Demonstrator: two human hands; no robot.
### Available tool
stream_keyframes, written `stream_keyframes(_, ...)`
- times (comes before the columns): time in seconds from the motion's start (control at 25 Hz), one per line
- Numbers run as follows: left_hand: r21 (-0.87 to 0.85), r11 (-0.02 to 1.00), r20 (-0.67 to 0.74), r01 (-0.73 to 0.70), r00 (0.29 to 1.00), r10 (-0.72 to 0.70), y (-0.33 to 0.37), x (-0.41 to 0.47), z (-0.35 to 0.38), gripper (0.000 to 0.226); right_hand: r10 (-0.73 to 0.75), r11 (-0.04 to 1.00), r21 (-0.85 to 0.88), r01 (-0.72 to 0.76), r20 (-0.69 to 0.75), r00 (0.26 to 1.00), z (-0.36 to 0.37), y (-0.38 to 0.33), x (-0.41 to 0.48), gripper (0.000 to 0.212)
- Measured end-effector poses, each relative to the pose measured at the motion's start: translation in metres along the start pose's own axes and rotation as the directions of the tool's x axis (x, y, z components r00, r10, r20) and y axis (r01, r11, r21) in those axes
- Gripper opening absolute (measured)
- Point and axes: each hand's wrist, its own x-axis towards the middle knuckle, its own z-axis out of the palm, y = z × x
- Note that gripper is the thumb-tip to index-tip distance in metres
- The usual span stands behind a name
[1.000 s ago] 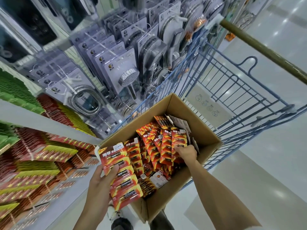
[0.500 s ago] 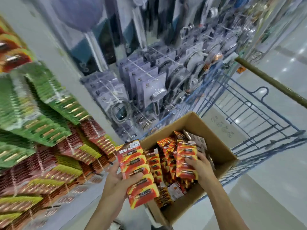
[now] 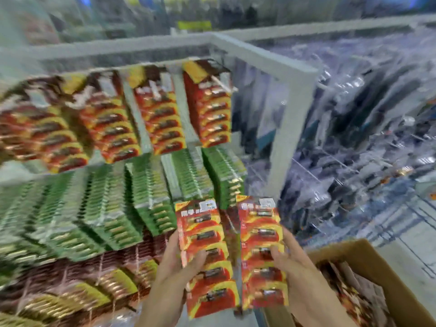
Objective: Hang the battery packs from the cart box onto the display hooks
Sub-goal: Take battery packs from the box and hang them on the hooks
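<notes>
I'm looking at two tall red-and-yellow strips of battery packs, held up side by side in front of the display. The left hand (image 3: 174,267) grips the left strip of battery packs (image 3: 207,253), thumb curled over its front, fingers behind. The right hand (image 3: 297,270) grips the right strip of battery packs (image 3: 262,251) the same way, thumb pressed on the front near the middle. The two strips stand nearly upright, just beside each other with a narrow gap between them; each carries a white price sticker at the top.

Behind them hang rows of green battery cards (image 3: 146,197), and above those a row of red-and-yellow battery cards (image 3: 207,109) on the display hooks; the picture is smeared with motion here, so I can't make out the hooks themselves. A pale grey metal shelf frame (image 3: 283,119) borders that section. Down at the lower right sits the brown cardboard box (image 3: 368,256), open, with more red packs inside.
</notes>
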Motion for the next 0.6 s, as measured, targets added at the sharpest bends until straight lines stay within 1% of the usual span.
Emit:
stream_keyframes(0.04,-0.042,0.999,-0.019,-0.021,1.000,0.020,0.013,-0.003,-0.011,0.060,0.037,0.999,-0.002,-0.037,0.002,0.999,0.020,0.001,0.007,0.038)
stream_keyframes(0.08,-0.085,0.996,-0.047,-0.035,0.998,0.031,0.026,-0.007,-0.018,0.060,0.067,0.998,-0.010,-0.067,0.000,0.998,0.038,0.002,0.014,0.037)
stream_keyframes(0.16,-0.139,0.986,-0.125,-0.090,0.989,0.073,0.047,-0.013,-0.039,0.062,0.084,0.996,-0.014,-0.084,0.020,0.996,0.071,0.003,0.028,0.045)
stream_keyframes(0.2,-0.157,0.981,-0.141,-0.116,0.986,0.094,0.056,-0.015,-0.047,0.061,0.079,0.997,-0.015,-0.078,0.047,0.996,0.087,0.002,0.033,0.046)
stream_keyframes(0.24,-0.166,0.976,-0.149,-0.139,0.982,0.115,0.066,-0.017,-0.054,0.067,0.065,0.998,-0.027,-0.063,0.068,0.996,0.102,0.000,0.036,0.043)
stream_keyframes(0.28,-0.163,0.972,-0.166,-0.169,0.976,0.142,0.075,-0.018,-0.062,0.080,0.048,0.998,-0.038,-0.045,0.082,0.995,0.116,-0.003,0.039,0.039)
stream_keyframes(0.32,-0.152,0.969,-0.196,-0.196,0.967,0.165,0.084,-0.022,-0.068,0.088,0.032,0.999,-0.047,-0.028,0.094,0.995,0.128,-0.004,0.042,0.035)
stream_keyframes(0.36,-0.148,0.963,-0.205,-0.224,0.960,0.192,0.092,-0.024,-0.073,0.083,0.022,0.999,-0.046,-0.017,0.119,0.993,0.139,-0.007,0.045,0.034)
stream_keyframes(0.44,-0.122,0.945,-0.220,-0.304,0.937,0.273,0.109,-0.029,-0.081,0.057,0.010,0.999,-0.045,-0.003,0.150,0.989,0.155,-0.007,0.050,0.038)
stream_keyframes(0.48,-0.103,0.939,-0.243,-0.329,0.924,0.297,0.119,-0.034,-0.084,0.049,-0.004,0.998,-0.056,0.012,0.147,0.989,0.161,-0.007,0.051,0.039)
stream_keyframes(0.52,-0.074,0.932,-0.266,-0.356,0.907,0.325,0.128,-0.036,-0.090,0.048,-0.021,0.997,-0.070,0.031,0.142,0.990,0.166,-0.006,0.053,0.039)
stream_keyframes(0.6,-0.036,0.914,-0.273,-0.403,0.884,0.379,0.145,-0.041,-0.096,0.056,-0.036,0.994,-0.099,0.052,0.153,0.988,0.174,-0.004,0.054,0.042)
